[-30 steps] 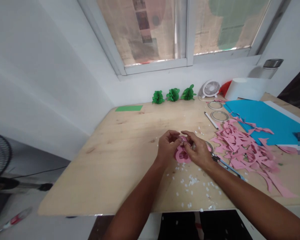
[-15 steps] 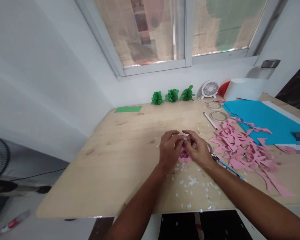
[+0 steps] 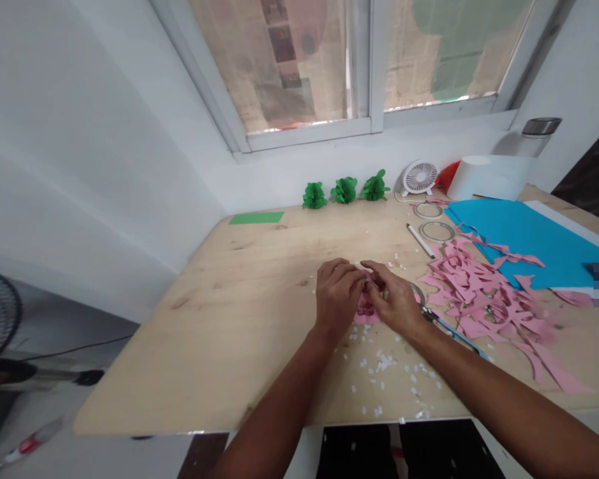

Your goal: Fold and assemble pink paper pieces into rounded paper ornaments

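Observation:
A layered pink paper piece (image 3: 366,313), partly covered by my fingers, is between my hands over the table. My left hand (image 3: 338,293) closes on it from the left, fingers curled. From the right, my right hand (image 3: 393,298) pinches its upper part with thumb and fingers. Small white bits (image 3: 384,362) lie scattered on the wood just below my hands. Three folded green paper shapes (image 3: 344,190) stand by the wall.
Pink paper scraps (image 3: 484,286) are heaped to the right, beside scissors (image 3: 452,329) and blue sheets (image 3: 534,233). Tape rolls (image 3: 436,232), a white pen (image 3: 420,241) and a small fan (image 3: 419,178) sit farther back. A green strip (image 3: 256,218) lies at the far left.
My left hand has shifted slightly left and its fingers are curled more closely over the pink paper piece. My right hand stays nearly in place, still pinching it.

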### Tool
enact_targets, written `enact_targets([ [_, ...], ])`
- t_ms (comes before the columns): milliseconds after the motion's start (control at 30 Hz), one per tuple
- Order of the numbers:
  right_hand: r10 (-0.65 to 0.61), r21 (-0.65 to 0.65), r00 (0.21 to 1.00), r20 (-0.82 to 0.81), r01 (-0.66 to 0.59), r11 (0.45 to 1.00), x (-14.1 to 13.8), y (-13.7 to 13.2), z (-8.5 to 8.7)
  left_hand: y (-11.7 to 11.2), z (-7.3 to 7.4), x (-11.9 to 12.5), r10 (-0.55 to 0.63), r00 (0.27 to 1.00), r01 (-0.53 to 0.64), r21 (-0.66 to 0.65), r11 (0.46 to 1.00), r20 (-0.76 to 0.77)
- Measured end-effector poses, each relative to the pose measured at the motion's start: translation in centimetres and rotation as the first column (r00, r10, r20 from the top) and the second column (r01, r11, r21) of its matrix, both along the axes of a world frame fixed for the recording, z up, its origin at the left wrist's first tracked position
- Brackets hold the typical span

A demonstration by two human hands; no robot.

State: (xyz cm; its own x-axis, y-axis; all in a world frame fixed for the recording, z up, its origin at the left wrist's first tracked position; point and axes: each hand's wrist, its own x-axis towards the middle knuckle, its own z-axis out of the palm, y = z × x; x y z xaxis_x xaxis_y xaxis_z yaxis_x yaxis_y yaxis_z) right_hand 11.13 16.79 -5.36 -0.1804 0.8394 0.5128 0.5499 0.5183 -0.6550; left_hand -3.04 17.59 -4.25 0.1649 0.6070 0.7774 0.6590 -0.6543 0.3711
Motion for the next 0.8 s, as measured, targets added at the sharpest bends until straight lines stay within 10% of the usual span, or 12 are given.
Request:
enact_targets([
  [400, 0.013, 0.003, 1.0, -0.008, -0.013, 1.0, -0.1, -0.3, 0.4, 0.0, 0.2, 0.0, -0.041, 0.999, 0.041, -0.041, 0.998, -0.003],
  [800, -0.026, -0.237, 0.941, -0.337, -0.059, 0.97, -0.1, 0.7, -0.1, 0.2, 0.3, -0.7, -0.021, 0.81, 0.343, -0.444, 0.828, 0.586],
])
